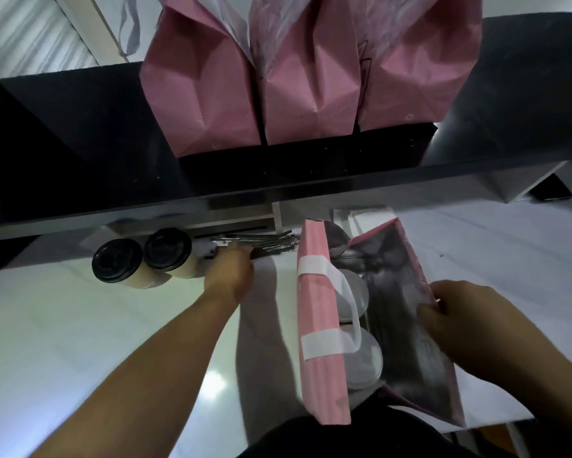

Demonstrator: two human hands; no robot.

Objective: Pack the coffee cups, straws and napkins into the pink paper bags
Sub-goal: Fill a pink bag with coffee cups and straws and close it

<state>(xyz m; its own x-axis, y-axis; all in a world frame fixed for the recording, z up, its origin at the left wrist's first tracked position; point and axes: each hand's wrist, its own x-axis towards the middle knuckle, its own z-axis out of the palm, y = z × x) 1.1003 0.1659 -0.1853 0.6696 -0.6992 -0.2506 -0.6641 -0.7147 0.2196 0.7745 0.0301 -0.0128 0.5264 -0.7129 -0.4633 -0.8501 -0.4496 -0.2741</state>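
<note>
- A white counter [79,342], glossy, with a bright light reflection near its front edge.
- A black shelf [79,133] raised above the back of the counter, running across the whole view, with a grey front edge.
- A dark flat object [550,190] at the far right, under the shelf's end; too blurred to tell what it is.
- A white panel [39,31] with grey streaks beyond the shelf, top left.
- Dark clothing [344,438] at the bottom edge.
</note>
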